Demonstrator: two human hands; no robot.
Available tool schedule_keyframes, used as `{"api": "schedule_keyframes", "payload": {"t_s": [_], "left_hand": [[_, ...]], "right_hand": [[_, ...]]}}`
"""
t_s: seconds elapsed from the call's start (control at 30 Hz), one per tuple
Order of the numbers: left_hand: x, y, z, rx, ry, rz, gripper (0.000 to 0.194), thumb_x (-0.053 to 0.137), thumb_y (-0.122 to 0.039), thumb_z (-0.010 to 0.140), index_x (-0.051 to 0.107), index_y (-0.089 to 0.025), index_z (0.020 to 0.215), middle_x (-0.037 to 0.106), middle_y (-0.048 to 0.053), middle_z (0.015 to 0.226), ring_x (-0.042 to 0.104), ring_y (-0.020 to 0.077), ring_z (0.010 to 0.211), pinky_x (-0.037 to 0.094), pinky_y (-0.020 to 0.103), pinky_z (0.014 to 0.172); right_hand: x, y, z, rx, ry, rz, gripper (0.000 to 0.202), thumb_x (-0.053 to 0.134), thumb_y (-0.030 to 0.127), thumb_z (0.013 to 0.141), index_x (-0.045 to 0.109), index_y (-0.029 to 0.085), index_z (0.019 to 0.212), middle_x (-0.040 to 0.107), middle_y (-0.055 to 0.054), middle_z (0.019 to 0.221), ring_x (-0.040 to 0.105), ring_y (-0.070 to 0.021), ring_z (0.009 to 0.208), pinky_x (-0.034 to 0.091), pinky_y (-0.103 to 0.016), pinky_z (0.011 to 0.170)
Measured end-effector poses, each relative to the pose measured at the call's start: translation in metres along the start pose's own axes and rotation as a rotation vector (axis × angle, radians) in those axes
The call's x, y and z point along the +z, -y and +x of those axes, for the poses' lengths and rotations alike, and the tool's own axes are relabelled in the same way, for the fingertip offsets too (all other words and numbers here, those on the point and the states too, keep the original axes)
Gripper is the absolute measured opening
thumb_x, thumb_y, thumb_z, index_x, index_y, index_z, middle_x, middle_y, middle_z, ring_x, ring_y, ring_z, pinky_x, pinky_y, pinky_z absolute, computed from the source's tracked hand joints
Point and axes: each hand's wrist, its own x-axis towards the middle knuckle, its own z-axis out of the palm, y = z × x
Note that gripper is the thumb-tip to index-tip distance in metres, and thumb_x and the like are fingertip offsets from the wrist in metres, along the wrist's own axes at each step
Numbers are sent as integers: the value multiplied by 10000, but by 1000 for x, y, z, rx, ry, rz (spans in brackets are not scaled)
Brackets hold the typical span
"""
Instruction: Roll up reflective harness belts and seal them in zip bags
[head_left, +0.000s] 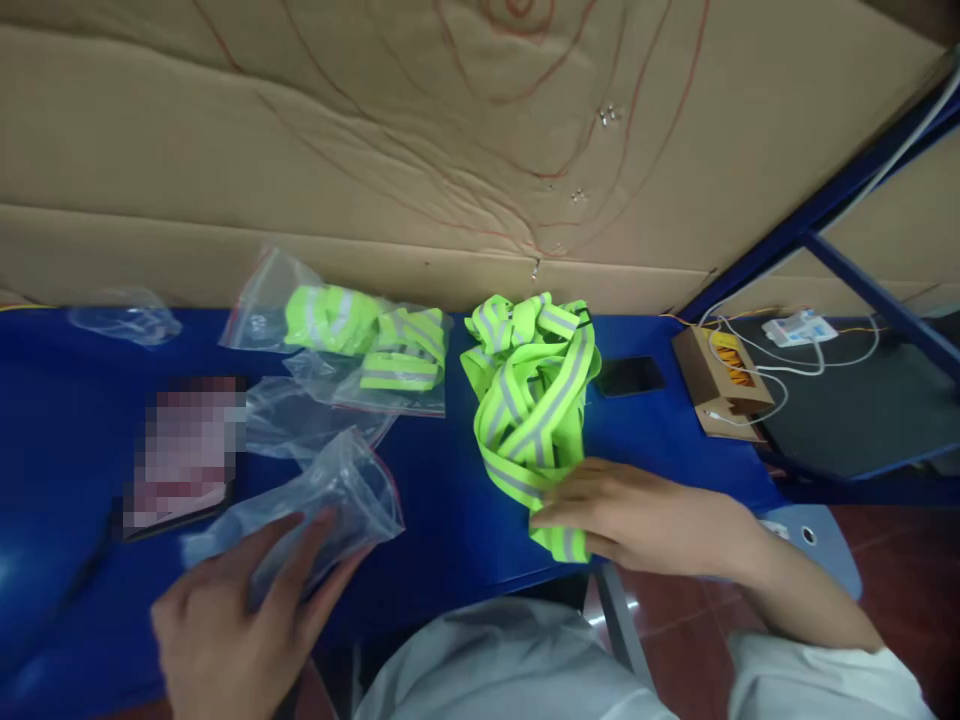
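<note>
My left hand [240, 610] is at the lower left, its fingers closed on a clear zip bag [352, 490] whose mouth gapes toward the right. At the table's front edge, my right hand [630, 515] has its fingers wrapped over the lower end of a pile of neon yellow-green straps [532, 420] with grey stripes. The rest of that pile lies loosely tangled up toward the cardboard. Two clear bags with folded yellow-green straps, a left one [330, 318] and a right one [405, 350], lie behind my left hand.
Flat clear bags [277, 415] and a blurred-out flat object [184, 455] lie on the blue table [450, 500]. A black phone [631, 376] is right of the pile. Farther right are an open cardboard box [724, 370], white cables and a blue metal frame [885, 300]. Cardboard [375, 150] stands behind.
</note>
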Motion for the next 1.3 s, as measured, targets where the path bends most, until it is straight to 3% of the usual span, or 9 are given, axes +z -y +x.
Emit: {"api": "schedule_keyframes", "payload": {"t_s": [0.17,0.3,0.4,0.53,0.7,0.8,1.0,1.13,1.3], "left_hand": [[12,1,4,207,92,-69,849,640,-226,954,180,-399,1645,733,114,1134,723,344,927,573,510,807],[17,-6,15,326,129,-164,753,532,-74,950,308,-360,1610,731,99,1224,728,297,1016,524,489,962],[20,-15,26,319,124,-110,690,555,-60,925,419,-317,1551,708,126,1293,706,314,1121,477,510,1033],[15,-25,25,206,215,-115,725,490,-36,917,378,-325,1572,591,192,1455,613,387,1300,386,654,1108],[-14,-55,27,183,112,-359,804,394,-1,896,353,-414,1584,646,115,1341,584,336,1311,409,622,1117],[-25,-99,79,251,43,-502,733,512,-29,908,393,-364,1550,658,74,1311,613,252,1256,497,441,1071],[-7,-173,186,266,-83,-509,496,670,-446,947,543,-177,1345,639,157,1320,602,321,1246,478,477,1045],[-1,-179,174,234,-34,-624,258,707,-290,905,593,-210,1122,715,58,1109,679,245,1032,505,393,931],[2,-164,149,124,46,-658,450,774,-362,769,568,-175,1124,669,105,1151,664,286,1051,525,411,893]], "right_hand": [[-51,-58,-28,132,119,165,504,719,393,935,612,344,1425,731,-6,1313,723,-211,1152,573,-309,970],[-62,-124,28,329,-304,104,521,545,558,1007,608,245,1418,687,-88,1378,660,-277,1257,514,-423,1072],[-47,-162,86,492,-241,-76,821,717,597,874,470,156,1521,614,-204,1445,604,-399,1300,491,-517,1052],[-37,-186,117,514,-288,-39,363,614,380,964,673,178,1260,753,-136,1195,701,-324,1102,518,-421,940],[-56,-152,83,344,-642,114,256,587,369,973,704,202,1127,760,-56,1096,698,-219,928,518,-307,808],[-71,-105,62,298,-826,194,218,625,381,964,702,220,1090,723,-23,930,618,-159,698,466,-269,622],[-84,-34,32,123,-891,441,148,680,355,959,689,229,1036,649,16,807,583,-139,666,483,-280,627],[-70,-40,8,106,-896,394,303,680,384,961,638,263,1236,682,-34,1020,660,-190,848,558,-338,732],[-28,-51,-8,58,-955,124,546,652,345,976,462,275,1483,613,-111,1319,615,-284,1201,541,-487,996]]}}
